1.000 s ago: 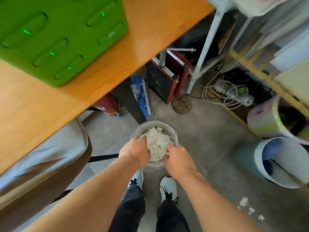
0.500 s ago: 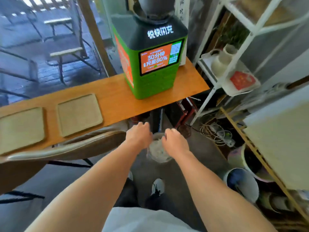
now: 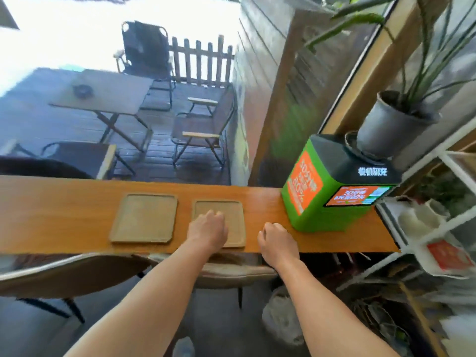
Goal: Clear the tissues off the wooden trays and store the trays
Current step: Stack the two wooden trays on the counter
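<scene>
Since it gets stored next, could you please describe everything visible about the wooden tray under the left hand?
The right-hand wooden tray is a pale, squarish board with rounded corners and a low raised rim, lying flat on the orange-brown counter near its front edge. No tissues show on it. The left hand covers its near-left part; whether it presses down cannot be told. It sits apart from the other tray and the green box.

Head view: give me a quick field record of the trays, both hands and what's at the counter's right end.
trays: two wooden, side by side on the counter, no tissues showing on them
left tray: untouched
right tray: under the left hand
left hand: over the right tray
right hand: loosely curled, empty, over bare counter beside that tray
right end: green charging kiosk, potted plant on top
</scene>
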Motion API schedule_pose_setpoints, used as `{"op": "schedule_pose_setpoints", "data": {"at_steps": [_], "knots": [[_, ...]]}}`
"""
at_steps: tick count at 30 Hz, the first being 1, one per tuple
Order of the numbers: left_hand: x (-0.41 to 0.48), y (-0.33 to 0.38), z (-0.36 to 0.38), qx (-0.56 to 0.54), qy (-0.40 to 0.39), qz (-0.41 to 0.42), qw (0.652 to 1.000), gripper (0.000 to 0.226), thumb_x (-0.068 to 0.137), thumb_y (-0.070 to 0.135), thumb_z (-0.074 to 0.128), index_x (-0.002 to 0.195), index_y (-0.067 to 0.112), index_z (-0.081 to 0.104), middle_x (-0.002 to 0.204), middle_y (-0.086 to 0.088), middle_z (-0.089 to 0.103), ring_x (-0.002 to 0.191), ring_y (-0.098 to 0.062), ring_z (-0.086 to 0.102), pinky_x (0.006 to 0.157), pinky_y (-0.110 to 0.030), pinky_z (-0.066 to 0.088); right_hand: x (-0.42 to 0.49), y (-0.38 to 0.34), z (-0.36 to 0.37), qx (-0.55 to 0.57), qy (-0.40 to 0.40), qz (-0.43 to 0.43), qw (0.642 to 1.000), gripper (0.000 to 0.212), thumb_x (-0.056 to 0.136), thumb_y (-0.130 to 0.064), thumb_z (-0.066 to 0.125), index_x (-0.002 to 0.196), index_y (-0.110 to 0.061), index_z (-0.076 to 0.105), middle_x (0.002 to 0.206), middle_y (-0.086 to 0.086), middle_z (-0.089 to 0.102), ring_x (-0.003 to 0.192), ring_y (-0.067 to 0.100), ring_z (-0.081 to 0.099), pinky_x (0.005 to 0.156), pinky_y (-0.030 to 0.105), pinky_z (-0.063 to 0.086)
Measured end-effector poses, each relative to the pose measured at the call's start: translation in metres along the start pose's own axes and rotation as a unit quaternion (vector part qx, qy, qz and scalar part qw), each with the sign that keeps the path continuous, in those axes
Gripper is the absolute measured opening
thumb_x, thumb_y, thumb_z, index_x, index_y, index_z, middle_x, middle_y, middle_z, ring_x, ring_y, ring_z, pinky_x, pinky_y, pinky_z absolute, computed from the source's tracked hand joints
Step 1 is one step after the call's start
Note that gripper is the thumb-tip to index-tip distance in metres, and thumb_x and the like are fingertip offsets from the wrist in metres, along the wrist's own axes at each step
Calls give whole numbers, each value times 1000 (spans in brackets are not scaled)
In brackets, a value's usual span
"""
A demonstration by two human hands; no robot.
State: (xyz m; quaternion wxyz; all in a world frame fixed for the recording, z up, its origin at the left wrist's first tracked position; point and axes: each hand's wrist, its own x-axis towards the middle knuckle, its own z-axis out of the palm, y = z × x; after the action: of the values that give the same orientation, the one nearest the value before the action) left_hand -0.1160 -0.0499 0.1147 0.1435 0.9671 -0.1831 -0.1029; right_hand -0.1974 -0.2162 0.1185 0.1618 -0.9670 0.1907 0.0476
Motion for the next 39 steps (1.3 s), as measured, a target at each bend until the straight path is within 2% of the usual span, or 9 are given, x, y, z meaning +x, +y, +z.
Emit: {"op": "schedule_pose_setpoints", "data": {"at_steps": [2,5,10,14,17,23,27,33,39], "knots": [[2,-33,-10,-16,-6,-45,999,29,96,34,44,112,15,58,112,-10,62,103,-31,61,79,-42,50,9,-32,9,8,-11,-9,1000,21,97,-35,40,86,-21,51,97,4,57,90,28,59,67,34,38],[6,-65,-16,-22,-12,-54,998,29,96,35,41,111,16,57,110,-9,60,100,-31,61,75,-41,47,23,-67,20,19,-25,-18,999,21,96,-37,37,86,-24,52,93,0,56,78,19,53,64,32,38],[17,-93,-11,-23,-14,-77,997,17,97,33,38,92,20,47,99,-6,57,88,-27,56,66,-37,39,50,-89,35,-5,-61,-20,998,26,95,-37,36,94,-19,56,99,4,56,81,22,52,67,35,41],[33,-102,-2,-3,-32,-70,997,19,98,34,38,90,20,47,97,-5,56,90,-28,58,65,-36,40,78,-90,47,-13,-87,-14,996,28,96,-36,35,100,-17,56,105,5,56,90,25,56,71,36,42],[53,-106,2,9,-44,-78,996,22,98,33,37,95,17,52,98,-6,57,92,-30,59,66,-37,41,103,-86,57,-6,-98,-16,995,29,97,-36,35,99,-17,56,103,4,56,89,24,56,76,39,49],[91,-105,20,0,-61,-118,991,17,98,33,39,89,20,46,90,-2,51,78,-22,48,64,-36,39,147,-69,85,16,-111,-10,994,26,97,-33,36,100,-16,56,101,3,56,83,21,54,69,35,43],[104,-102,39,-11,-101,-131,986,17,98,34,39,90,20,46,89,-1,48,86,-26,56,66,-37,43,157,-55,101,14,-122,9,992,21,97,-32,37,96,-18,53,94,1,53,79,20,53,64,33,41],[110,-108,71,1,-159,-117,980,20,99,34,40,97,18,51,97,-5,55,89,-27,58,66,-36,44,166,-38,122,-14,-152,32,988,21,98,-32,34,96,-18,50,99,3,55,79,21,51,64,34,42],[111,-113,89,-6,-168,-132,977,20,98,33,40,105,18,51,102,-5,56,89,-27,59,66,-37,47,170,-41,136,-12,-172,39,984,19,98,-30,34,94,-18,47,100,4,54,80,23,52,64,36,43]]}}
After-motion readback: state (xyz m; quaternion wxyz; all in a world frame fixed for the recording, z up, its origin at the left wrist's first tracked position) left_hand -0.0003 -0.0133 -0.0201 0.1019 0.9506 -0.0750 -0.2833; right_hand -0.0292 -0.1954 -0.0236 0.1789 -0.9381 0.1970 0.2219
